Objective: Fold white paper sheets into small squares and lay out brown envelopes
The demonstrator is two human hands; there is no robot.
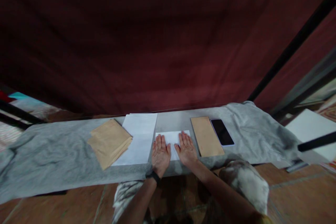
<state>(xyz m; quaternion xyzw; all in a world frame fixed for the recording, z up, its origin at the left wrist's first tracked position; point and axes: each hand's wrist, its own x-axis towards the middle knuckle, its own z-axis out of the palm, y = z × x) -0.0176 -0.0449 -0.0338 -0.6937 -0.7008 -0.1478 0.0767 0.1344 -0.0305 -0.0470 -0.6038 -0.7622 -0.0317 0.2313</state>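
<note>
A small white sheet of paper (173,139), which looks folded, lies in front of me on the grey cloth. Flat on its left side rests my left hand (160,154), fingers stretched out, a dark band around the wrist. My right hand (187,149) presses flat on the right side of the same paper, its fingers slightly spread. Left of my hands are larger white sheets (140,129), partly under several brown envelopes (111,141) fanned over one another. To the right, a single brown envelope (207,136) lies beside a phone (222,132) with a dark screen.
The grey cloth (60,154) covers a long, narrow bench. Behind it hangs a dark red curtain (168,59). Black bars (291,49) slant at the right, near a white board (312,129). Tiled floor (84,199) shows below, around my knees.
</note>
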